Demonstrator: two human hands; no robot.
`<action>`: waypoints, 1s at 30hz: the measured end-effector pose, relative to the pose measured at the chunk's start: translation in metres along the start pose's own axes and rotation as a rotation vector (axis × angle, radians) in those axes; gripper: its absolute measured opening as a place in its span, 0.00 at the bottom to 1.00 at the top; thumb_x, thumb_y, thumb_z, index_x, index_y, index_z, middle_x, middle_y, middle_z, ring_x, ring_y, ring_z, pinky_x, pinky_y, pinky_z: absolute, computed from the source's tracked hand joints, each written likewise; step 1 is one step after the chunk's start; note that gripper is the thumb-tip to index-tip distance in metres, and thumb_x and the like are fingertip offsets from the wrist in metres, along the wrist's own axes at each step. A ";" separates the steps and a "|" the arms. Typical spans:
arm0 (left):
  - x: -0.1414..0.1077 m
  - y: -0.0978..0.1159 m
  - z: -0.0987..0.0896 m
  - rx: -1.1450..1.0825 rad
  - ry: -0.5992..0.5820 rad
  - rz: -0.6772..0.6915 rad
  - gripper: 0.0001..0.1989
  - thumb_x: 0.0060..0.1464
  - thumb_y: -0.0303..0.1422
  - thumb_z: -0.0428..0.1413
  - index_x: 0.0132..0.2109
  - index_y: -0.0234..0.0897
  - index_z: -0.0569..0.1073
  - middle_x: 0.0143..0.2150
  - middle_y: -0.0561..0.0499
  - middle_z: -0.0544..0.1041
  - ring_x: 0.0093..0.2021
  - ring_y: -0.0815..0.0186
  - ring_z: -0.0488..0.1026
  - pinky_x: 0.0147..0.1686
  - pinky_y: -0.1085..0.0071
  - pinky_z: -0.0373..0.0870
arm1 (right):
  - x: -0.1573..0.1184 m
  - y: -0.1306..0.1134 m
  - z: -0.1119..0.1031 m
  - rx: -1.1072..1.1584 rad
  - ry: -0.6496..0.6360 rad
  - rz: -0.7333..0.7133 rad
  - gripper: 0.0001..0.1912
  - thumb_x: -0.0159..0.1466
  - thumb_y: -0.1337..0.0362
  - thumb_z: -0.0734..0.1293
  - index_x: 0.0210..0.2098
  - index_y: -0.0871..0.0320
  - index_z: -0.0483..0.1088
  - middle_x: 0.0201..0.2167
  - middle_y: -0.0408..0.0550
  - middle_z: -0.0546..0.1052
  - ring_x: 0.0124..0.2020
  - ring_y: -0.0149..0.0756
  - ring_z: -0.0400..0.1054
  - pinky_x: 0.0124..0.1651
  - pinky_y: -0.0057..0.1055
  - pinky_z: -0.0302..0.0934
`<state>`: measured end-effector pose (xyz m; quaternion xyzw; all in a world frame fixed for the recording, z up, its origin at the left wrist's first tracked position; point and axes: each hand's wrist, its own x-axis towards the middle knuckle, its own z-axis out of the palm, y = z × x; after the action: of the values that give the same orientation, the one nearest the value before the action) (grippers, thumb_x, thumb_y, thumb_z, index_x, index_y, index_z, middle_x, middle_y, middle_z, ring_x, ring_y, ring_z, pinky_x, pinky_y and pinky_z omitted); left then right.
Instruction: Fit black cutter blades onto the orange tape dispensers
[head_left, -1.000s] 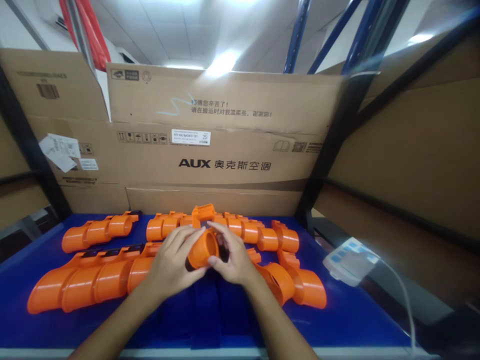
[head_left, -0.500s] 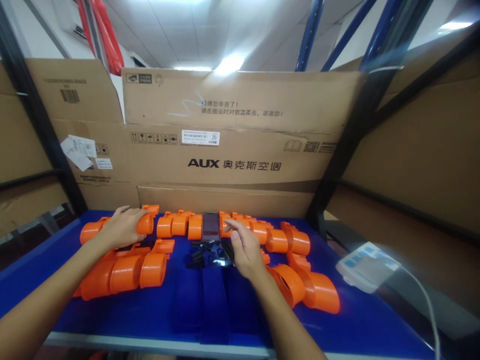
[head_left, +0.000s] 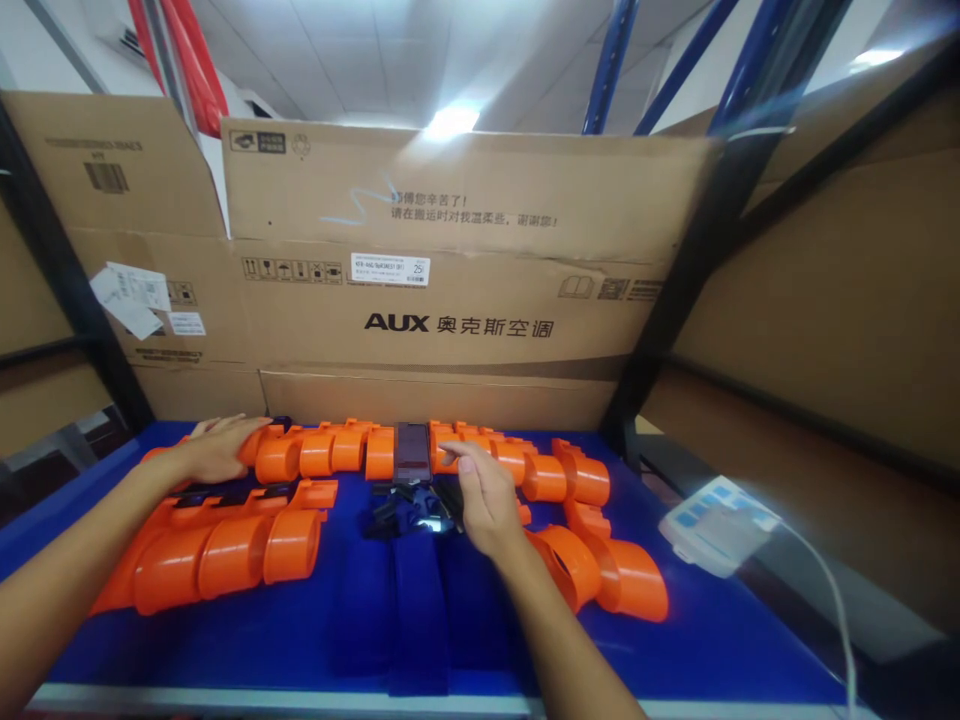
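Note:
My left hand (head_left: 214,450) lies over the left end of the back row, its fingers stretched across orange plastic rings with tabs; the undersides of the fingers are hidden. Just right of its fingertips sits an orange ring (head_left: 276,460). My right hand (head_left: 487,500) hovers near the middle, thumb up and fingers partly extended, with nothing visible in it. Behind its fingertips stand more orange rings (head_left: 510,462). A dark phone-like slab (head_left: 412,452) stands upright between the two halves of the row. In front of it lies a pile of small black parts (head_left: 412,510).
Larger orange rings lie in front at left (head_left: 231,555) and right (head_left: 634,580). Dark blue straps (head_left: 418,620) hang over the front of the blue table (head_left: 720,650). A white device with a cable (head_left: 720,525) sits at right. A cardboard wall (head_left: 480,380) closes the back.
My left hand has moved left, off the orange ring it was touching, which now sits lower in the back row. My right hand has barely moved. The view has shifted slightly.

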<state>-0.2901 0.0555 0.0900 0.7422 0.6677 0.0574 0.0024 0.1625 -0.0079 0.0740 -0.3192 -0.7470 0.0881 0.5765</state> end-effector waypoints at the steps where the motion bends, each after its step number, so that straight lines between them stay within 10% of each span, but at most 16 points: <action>1: 0.001 -0.004 0.000 0.020 -0.030 -0.003 0.46 0.43 0.31 0.58 0.71 0.34 0.61 0.72 0.42 0.65 0.72 0.44 0.57 0.69 0.54 0.48 | 0.000 0.000 0.000 -0.003 0.001 0.003 0.18 0.76 0.61 0.54 0.53 0.55 0.74 0.41 0.50 0.79 0.43 0.41 0.75 0.48 0.38 0.68; 12: 0.011 -0.011 0.012 0.172 -0.007 0.133 0.40 0.47 0.34 0.57 0.69 0.38 0.63 0.62 0.35 0.71 0.60 0.42 0.70 0.56 0.55 0.64 | 0.000 -0.001 0.000 0.012 -0.021 0.040 0.20 0.77 0.57 0.54 0.50 0.56 0.75 0.39 0.52 0.79 0.43 0.43 0.75 0.49 0.41 0.69; 19: 0.005 -0.006 -0.021 0.141 0.218 0.187 0.40 0.45 0.32 0.59 0.67 0.35 0.64 0.59 0.40 0.72 0.57 0.44 0.69 0.57 0.54 0.66 | 0.000 -0.002 -0.001 0.011 -0.019 0.041 0.20 0.77 0.57 0.54 0.52 0.55 0.75 0.39 0.52 0.80 0.42 0.43 0.75 0.48 0.40 0.69; 25: -0.018 0.062 -0.056 0.220 0.504 0.280 0.35 0.55 0.35 0.57 0.68 0.34 0.62 0.62 0.37 0.68 0.61 0.43 0.64 0.61 0.47 0.62 | -0.001 -0.001 0.001 -0.015 -0.013 0.072 0.18 0.76 0.58 0.56 0.52 0.55 0.76 0.42 0.52 0.81 0.44 0.44 0.76 0.49 0.40 0.68; 30: -0.045 0.148 -0.041 0.018 0.596 0.579 0.37 0.54 0.36 0.61 0.70 0.44 0.64 0.65 0.39 0.69 0.64 0.42 0.65 0.62 0.46 0.61 | 0.001 0.004 0.007 0.038 -0.044 0.219 0.17 0.74 0.56 0.62 0.55 0.55 0.74 0.40 0.51 0.81 0.35 0.40 0.75 0.40 0.36 0.68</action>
<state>-0.1513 -0.0082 0.1388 0.8503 0.4032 0.2621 -0.2139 0.1577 -0.0028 0.0708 -0.3860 -0.7183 0.1720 0.5527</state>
